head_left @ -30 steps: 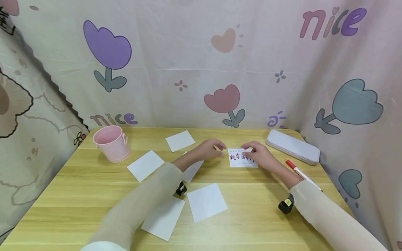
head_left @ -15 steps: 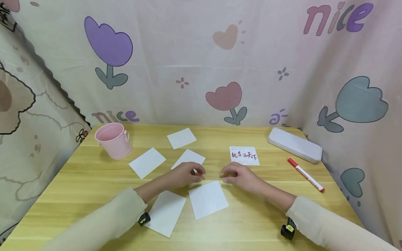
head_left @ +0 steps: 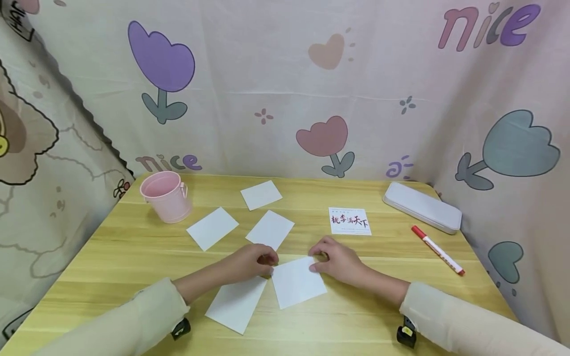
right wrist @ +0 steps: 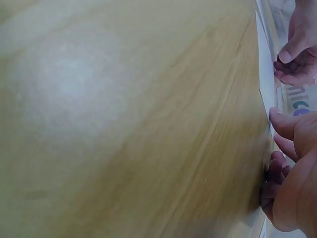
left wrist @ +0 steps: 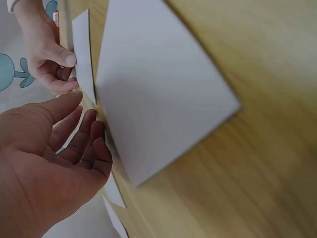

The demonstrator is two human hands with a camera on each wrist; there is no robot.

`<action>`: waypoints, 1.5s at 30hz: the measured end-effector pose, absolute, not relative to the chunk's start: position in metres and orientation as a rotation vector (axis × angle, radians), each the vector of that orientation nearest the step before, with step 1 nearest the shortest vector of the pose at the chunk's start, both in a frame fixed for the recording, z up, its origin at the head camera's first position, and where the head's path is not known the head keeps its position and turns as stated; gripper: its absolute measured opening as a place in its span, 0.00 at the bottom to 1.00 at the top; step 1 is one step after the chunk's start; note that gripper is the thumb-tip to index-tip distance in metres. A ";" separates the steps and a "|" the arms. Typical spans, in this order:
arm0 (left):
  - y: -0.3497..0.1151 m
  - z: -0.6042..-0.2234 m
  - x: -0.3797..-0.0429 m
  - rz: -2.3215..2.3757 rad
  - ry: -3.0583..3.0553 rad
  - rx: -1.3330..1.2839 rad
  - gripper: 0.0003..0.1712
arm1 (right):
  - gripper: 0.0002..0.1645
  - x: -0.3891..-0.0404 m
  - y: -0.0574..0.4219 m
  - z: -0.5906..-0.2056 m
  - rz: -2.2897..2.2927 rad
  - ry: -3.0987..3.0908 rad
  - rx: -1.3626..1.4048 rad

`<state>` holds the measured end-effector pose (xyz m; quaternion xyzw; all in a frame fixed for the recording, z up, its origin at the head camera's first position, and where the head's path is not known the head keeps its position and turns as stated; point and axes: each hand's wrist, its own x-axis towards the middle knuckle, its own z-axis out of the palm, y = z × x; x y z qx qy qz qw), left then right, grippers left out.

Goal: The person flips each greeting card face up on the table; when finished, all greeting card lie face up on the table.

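Blank card (head_left: 299,286) between hands: likely light, stiff; pinch far corners. My left hand (head_left: 250,259) relaxed, empty; right hand (head_left: 340,262), cannot tell.

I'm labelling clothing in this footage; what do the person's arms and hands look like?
The left sleeve and right sleeve are long and plain pale cream, ending short of the wrists. The left hand and right hand are ungloved. Small black devices hang by both cuffs; the right one shows a yellow patch.
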<state>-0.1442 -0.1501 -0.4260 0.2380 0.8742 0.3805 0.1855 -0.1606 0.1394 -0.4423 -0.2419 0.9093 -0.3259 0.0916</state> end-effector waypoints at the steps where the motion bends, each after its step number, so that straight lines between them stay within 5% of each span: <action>1: -0.152 -0.427 -0.144 1.076 2.463 0.662 0.07 | 0.16 -0.160 0.139 -0.443 -0.971 2.702 -0.712; 8: -0.157 -0.431 -0.143 1.121 2.449 0.619 0.06 | 0.11 -0.158 0.138 -0.443 -0.965 2.704 -0.684; 39: -0.146 -0.420 -0.148 1.055 2.474 0.516 0.11 | 0.20 -0.154 0.135 -0.441 -0.887 2.792 -0.662; 45: -0.148 -0.418 -0.150 1.125 2.413 0.493 0.12 | 0.14 -0.159 0.142 -0.434 -1.015 2.685 -0.760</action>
